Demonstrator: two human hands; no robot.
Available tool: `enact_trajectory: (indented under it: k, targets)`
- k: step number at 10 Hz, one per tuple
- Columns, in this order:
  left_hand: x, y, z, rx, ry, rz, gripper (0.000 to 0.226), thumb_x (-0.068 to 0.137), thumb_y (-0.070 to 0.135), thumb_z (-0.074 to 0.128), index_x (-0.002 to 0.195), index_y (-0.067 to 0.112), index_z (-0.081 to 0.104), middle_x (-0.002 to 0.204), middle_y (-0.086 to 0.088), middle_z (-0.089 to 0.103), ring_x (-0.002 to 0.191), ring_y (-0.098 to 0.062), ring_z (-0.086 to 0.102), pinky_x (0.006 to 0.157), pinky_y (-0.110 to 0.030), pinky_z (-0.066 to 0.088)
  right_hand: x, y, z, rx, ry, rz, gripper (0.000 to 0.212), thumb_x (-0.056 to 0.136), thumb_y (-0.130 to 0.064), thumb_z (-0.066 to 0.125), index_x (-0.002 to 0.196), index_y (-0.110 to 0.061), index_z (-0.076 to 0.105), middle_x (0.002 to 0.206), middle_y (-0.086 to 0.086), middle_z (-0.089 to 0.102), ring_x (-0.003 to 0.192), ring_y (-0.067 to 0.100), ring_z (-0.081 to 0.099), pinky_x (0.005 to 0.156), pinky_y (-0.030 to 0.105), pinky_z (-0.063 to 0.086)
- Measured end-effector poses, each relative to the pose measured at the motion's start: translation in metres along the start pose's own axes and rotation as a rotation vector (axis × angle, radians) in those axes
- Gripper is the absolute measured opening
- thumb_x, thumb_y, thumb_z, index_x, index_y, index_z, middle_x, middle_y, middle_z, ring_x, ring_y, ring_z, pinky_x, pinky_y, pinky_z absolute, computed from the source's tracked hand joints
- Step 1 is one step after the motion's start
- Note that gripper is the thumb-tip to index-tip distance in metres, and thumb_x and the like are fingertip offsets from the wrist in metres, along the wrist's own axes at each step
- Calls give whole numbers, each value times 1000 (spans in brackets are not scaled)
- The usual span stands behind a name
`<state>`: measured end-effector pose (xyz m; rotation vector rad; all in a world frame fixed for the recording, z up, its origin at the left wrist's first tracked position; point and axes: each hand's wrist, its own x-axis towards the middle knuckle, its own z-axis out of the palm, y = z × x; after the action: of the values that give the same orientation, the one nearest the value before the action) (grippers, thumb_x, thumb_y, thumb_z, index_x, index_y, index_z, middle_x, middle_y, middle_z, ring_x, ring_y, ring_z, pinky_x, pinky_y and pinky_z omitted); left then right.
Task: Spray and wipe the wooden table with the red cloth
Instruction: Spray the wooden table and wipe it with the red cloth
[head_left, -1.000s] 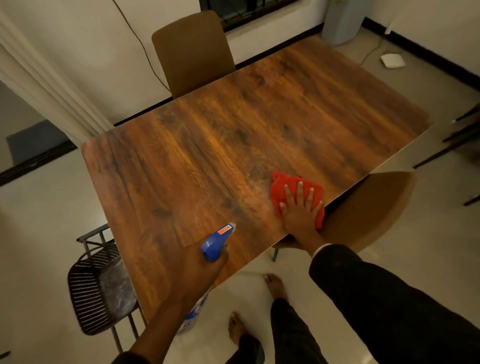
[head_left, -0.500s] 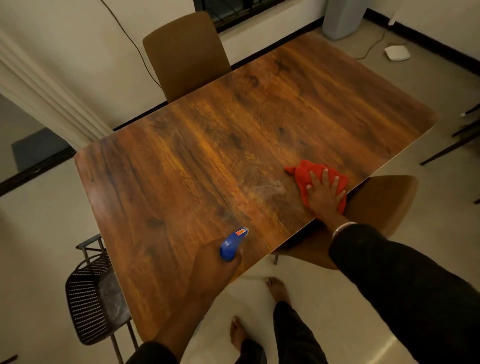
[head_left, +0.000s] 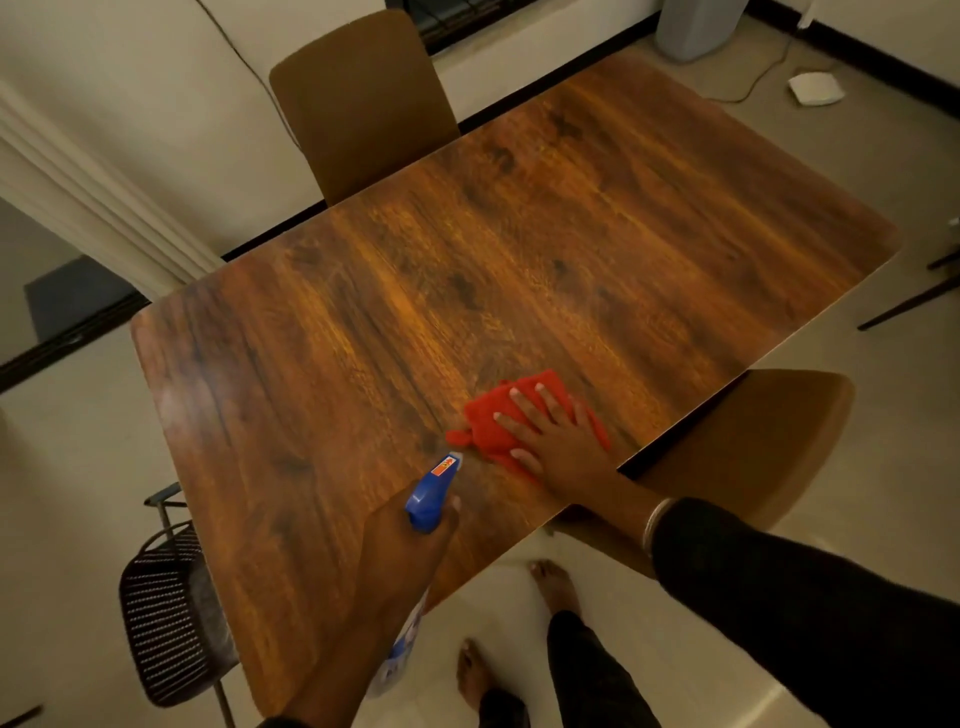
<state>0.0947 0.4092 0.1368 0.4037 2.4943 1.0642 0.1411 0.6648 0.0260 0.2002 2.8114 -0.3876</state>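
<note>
While right hand (head_left: 558, 441) presses flat on red cloth (head_left: 511, 421), left hand (head_left: 410, 545) grips spray bottle (head_left: 428, 499), contents unclear

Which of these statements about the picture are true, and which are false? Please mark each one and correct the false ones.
1. The right hand lies flat on the red cloth, fingers spread. True.
2. The red cloth is at the far edge of the wooden table. False: it is near the edge close to the person.
3. The left hand holds a spray bottle with a blue head. True.
4. The spray bottle stands on the table by itself. False: the left hand grips it.
5. A brown chair stands at the far side of the table. True.
</note>
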Motion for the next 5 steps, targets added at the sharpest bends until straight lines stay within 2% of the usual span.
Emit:
enact_trajectory:
  k: [1,2,3,4,5]
  targets:
    - [7,2,-9,-7,22,-11,21,85,33,69,80,45,53,73,24,56,66,13,58,65,2,42,29,26,-17,34,91,203,62,111,-57,22,167,-42,2,177,-2,-12,162,34,-13,127,66,0]
    - [12,6,-13,25,16,-18,12,86,30,69,88,34,58,73,24,55,65,8,53,60,-5,44,33,-27,-3,92,159,355,64,111,-54,22,168,-36,0,176,3,-13,161,37,-14,126,66,-5]
    - [20,10,-10,22,42,-23,16,84,29,70,82,36,56,69,21,56,62,5,53,58,-5,45,22,-78,17,67,0,29,64,108,-58,17,168,-36,12,177,4,-5,161,39,-12,125,69,-2]
    - [28,17,-5,15,62,-46,10,84,31,70,91,25,65,69,20,57,61,4,54,61,-2,45,24,-70,13,-10,-47,-45,68,105,-65,8,166,-38,19,178,1,-1,162,37,-8,124,70,0]
    - [31,21,-4,3,64,-43,9,86,34,68,89,34,60,72,21,58,64,5,55,63,-10,49,51,-20,-13,2,-12,-32,62,110,-55,23,167,-43,1,176,-2,-15,161,36,-17,124,72,0]
